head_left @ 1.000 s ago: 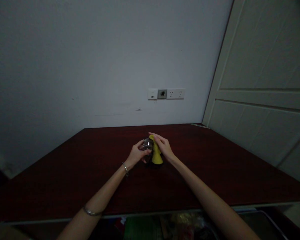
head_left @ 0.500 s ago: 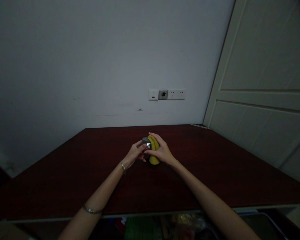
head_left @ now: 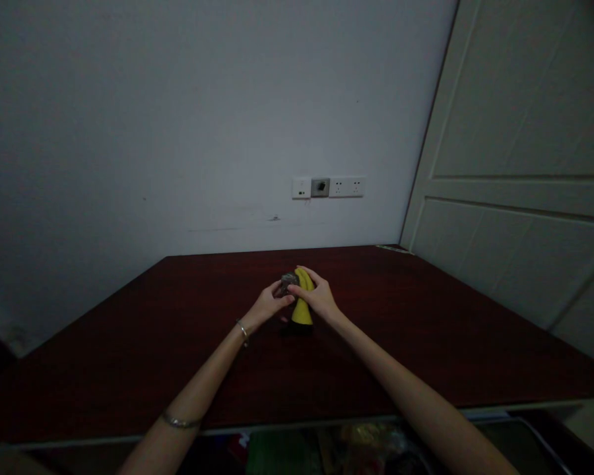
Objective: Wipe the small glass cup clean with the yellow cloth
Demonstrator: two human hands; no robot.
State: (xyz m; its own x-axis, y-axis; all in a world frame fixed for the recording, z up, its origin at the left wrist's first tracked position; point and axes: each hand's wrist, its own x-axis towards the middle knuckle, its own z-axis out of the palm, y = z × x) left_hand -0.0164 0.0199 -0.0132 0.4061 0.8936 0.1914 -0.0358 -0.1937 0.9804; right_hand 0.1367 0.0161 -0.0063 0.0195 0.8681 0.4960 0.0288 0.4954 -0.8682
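Both hands meet above the middle of a dark red tabletop [head_left: 218, 369]. My left hand [head_left: 268, 305] is closed around a small clear, shiny object [head_left: 290, 281], perhaps glass or plastic; its kind is hard to make out. My right hand [head_left: 321, 298] grips a folded yellow cloth [head_left: 303, 313] and presses it against the right side of that object, thumb in front and fingers behind. The cloth's lower end hangs just over the tabletop. Part of the clear object is hidden by the fingers and the cloth.
A pale wall with a row of sockets [head_left: 327, 187] stands behind the table. On the right is a cream panelled door [head_left: 515, 251]. Under the table's front edge an open space holds a green item [head_left: 283, 454] and several other things.
The clear object and cloth have turned slightly in my hands. My right thumb has moved up, and the cloth's lower end now hangs flared. The view has shifted a little.
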